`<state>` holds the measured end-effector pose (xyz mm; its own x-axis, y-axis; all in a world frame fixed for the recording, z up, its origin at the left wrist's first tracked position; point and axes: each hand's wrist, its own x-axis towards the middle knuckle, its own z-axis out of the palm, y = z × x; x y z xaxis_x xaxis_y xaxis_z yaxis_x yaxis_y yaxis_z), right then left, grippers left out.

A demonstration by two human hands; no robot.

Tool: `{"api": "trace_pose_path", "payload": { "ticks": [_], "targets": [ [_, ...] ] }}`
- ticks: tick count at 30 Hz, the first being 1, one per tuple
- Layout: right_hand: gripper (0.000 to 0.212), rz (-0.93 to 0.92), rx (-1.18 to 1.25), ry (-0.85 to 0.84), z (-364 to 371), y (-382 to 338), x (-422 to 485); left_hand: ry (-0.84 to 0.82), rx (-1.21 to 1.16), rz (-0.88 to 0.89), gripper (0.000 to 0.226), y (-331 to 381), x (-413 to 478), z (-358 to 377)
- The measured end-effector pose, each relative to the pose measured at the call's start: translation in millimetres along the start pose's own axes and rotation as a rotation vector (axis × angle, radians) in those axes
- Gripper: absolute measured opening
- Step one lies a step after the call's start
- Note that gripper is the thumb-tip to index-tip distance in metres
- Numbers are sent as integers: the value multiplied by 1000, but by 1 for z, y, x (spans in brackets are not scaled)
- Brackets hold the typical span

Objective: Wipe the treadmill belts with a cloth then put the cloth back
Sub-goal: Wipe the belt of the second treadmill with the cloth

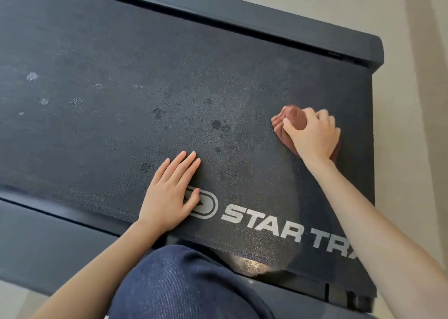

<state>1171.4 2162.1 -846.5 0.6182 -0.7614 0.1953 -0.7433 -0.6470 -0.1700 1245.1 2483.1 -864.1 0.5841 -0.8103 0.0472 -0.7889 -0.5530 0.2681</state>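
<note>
**Soft cloth bunched under the right hand**

The reddish-brown cloth [291, 120] sits at about 3 o'clock on the treadmill belt [121, 64]. The right hand [315, 134] curls its fingers round the crumpled top and presses it down. The left hand [169, 192] lies flat at about 6 o'clock, fingers straight, holding nothing. Dark spots [217, 125] near the centre look unwiped. The cloth seems light, soft and limp, so a gathered fistful on top should keep it from unfolding.

— Any writing to read?
— Yes. On the belt [121, 59], toward five o'clock, silver capitals [264, 224] read "STAR TR". The right forearm [358, 209] cuts off the rest.
— A logo?
— An oval badge [207, 203] at the word's nine o'clock, half under the left hand [169, 192].
</note>
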Motion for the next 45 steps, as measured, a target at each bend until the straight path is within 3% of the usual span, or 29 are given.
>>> {"api": "trace_pose_path", "payload": {
  "ticks": [3,6,10,12,18,22,27,31,34,36,41,43,45],
  "targets": [
    [36,-201,83,60,-9,-8,-75,-7,8,1,60,-1,0,-1],
    [33,-451,160,3,-12,-13,-136,-16,44,4,60,-1,0,1],
    [38,-629,163,-43,-10,-18,-119,-26,62,7,59,2,-2,0],
    [39,-554,155,-36,-5,-32,-85,-45,87,13,59,3,-2,-2],
    [55,-44,48,-71,28,-104,24,-98,197,120,55,0,-3,-7],
    [56,-19,1,-40,37,-135,24,-72,243,314,51,-43,-7,-25],
    [48,-274,21,-24,27,-155,-41,15,162,79,58,-117,-14,-53],
    [46,-618,105,-11,19,-168,-115,71,95,-96,64,-154,-36,-54],
    [46,-783,148,-19,19,-160,-109,114,48,-247,70,-174,-47,-52],
    [49,-686,112,17,22,-160,-79,131,28,-314,73,-185,-47,-52],
    [52,-137,-12,4,40,-183,4,93,113,-308,77,-189,-46,-46],
    [51,-54,-54,50,45,-195,4,98,129,-301,76,-189,-45,-45],
    [46,-100,-40,83,44,-205,-16,99,126,-293,76,-190,-45,-45]
  ]
}}
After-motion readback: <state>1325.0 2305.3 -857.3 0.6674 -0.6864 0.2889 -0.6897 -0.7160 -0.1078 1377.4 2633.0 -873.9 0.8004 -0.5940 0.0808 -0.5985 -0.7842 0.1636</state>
